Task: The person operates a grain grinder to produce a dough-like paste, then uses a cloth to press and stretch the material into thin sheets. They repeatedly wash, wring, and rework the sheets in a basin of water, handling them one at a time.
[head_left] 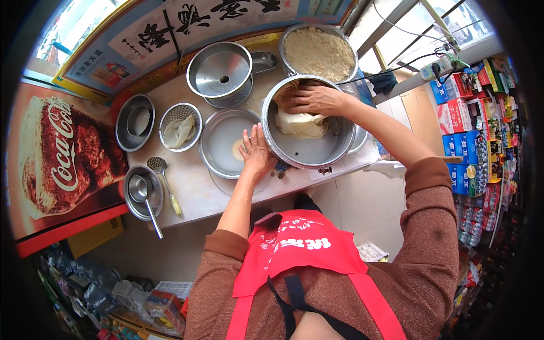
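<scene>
My right hand [312, 100] presses with spread fingers on a damp, cream-coloured cloth bundle [302, 124] inside a large metal pot [340, 146]; what the cloth holds is hidden. Against the pot's left outer wall rests my left hand [257, 151], fingers spread, over the right rim of a metal basin [212, 163]. Cloudy whitish liquid fills that basin, with a pale round patch near my fingers. Left of it, a perforated metal colander [162, 127] holds a pale wet cloth [178, 131]. Behind the pot stands a large metal basin [284, 55] heaped with crumbly pale-yellow pulp [318, 53].
A wide metal funnel-like bowl [219, 70] stands at the back. Nested metal bowls [135, 121], a skimmer [163, 170] and a ladle [140, 189] in a bowl [146, 214] lie left. A power strip [436, 68] with cables hangs right, near shelves of packaged goods [461, 144].
</scene>
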Tool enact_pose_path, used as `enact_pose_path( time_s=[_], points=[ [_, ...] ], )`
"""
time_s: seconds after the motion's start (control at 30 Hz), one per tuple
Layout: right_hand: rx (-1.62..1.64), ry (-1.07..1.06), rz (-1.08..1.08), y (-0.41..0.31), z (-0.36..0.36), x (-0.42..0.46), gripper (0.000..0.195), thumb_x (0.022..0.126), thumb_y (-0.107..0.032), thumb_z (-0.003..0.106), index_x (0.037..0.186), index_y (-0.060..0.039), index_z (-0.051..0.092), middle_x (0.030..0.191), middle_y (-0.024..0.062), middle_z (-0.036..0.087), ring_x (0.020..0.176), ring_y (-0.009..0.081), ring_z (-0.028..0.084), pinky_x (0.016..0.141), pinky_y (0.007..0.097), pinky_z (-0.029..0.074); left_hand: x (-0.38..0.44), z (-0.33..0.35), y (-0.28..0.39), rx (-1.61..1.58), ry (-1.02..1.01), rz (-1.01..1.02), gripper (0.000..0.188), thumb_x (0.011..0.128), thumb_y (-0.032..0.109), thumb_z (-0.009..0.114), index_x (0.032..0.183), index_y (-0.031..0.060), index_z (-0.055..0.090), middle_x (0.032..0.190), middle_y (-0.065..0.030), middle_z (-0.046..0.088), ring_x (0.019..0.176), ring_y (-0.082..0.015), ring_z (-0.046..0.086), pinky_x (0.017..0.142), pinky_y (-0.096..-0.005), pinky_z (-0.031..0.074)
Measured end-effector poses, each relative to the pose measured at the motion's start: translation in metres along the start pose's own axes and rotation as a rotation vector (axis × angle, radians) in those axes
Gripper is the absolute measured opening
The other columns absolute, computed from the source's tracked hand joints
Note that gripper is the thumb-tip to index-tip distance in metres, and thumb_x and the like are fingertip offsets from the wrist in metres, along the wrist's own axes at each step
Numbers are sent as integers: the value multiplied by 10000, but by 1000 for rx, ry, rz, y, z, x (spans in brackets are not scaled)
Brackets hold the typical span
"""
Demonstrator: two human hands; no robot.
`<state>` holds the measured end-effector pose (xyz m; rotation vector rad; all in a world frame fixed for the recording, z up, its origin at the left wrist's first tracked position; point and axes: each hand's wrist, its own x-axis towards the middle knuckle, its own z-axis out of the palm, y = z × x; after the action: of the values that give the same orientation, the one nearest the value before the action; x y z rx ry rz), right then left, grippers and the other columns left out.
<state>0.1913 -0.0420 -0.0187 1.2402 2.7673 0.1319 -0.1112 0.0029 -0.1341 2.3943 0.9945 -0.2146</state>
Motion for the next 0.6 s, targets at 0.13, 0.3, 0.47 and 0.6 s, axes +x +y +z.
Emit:
enact_pose_path(
  time_s=[0.13, 0.3, 0.47, 0.6],
  points=[
    [5, 81, 85, 6, 45, -7, 577, 917, -170, 521, 1483, -268, 467, 1553, -20, 439, 1423, 208, 430, 1193, 412, 336, 7, 9, 0, 48, 14, 41, 1270, 659, 437, 881, 1620, 129, 110, 1674, -144, -18, 1516, -478, -20, 1095, -681, 211],
    [210, -92, 403, -7, 66, -2, 575, 936, -167, 536, 1502, -217, 452, 1510, 60, 492, 1364, 274, 488, 1120, 417, 418, 4, 7, -5, 51, 5, 53, 1243, 668, 401, 884, 1621, 145, 127, 1670, -144, -23, 1514, -475, -24, 1085, -681, 217],
    [384, -558, 823, -57, 55, -33, 608, 907, -291, 583, 1469, -96, 457, 1206, 221, 672, 1056, 394, 675, 894, 483, 542, 5, 8, -3, 49, 5, 52, 1289, 662, 384, 895, 1622, 125, 74, 1669, -141, -33, 1519, -460, -30, 1090, -664, 222],
    [848, -781, 615, -91, 5, 1, 450, 820, -350, 703, 1153, -49, 728, 1209, 242, 682, 1155, 344, 648, 931, 416, 518, 0, 3, -2, 36, 13, 18, 1332, 664, 392, 896, 1612, 78, 15, 1668, -140, -28, 1519, -459, -26, 1096, -661, 224]
  ],
)
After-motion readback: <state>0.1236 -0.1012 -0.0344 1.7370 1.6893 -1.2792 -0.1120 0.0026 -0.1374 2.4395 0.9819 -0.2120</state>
